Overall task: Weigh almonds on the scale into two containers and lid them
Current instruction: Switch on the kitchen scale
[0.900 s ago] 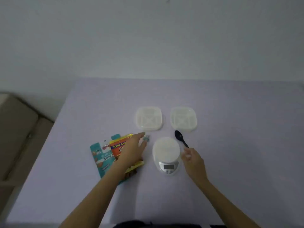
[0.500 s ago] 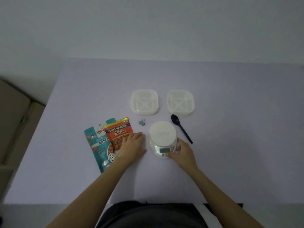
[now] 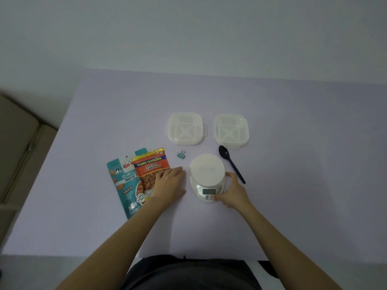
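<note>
A small white kitchen scale (image 3: 207, 168) stands on the lilac table (image 3: 94, 227) with nothing on its round platform. My right hand (image 3: 232, 193) wraps round its right side, thumb at the front by the display. My left hand (image 3: 169, 185) lies flat on the lower right part of an orange salted almonds packet (image 3: 150, 164), which overlaps a teal roasted almonds packet (image 3: 121, 181). Two white square lidded containers (image 3: 185, 128) (image 3: 231, 130) sit side by side behind the scale.
A black plastic spoon (image 3: 230, 162) lies just right of the scale, bowl pointing away from me. A small teal binder clip (image 3: 181, 154) sits between the packets and the left container. A beige sofa (image 3: 18, 143) stands beyond the table's left edge.
My left hand drew back from the binder clip and settled flat on the orange packet. My right hand left the spoon handle and took hold of the scale's right side.
</note>
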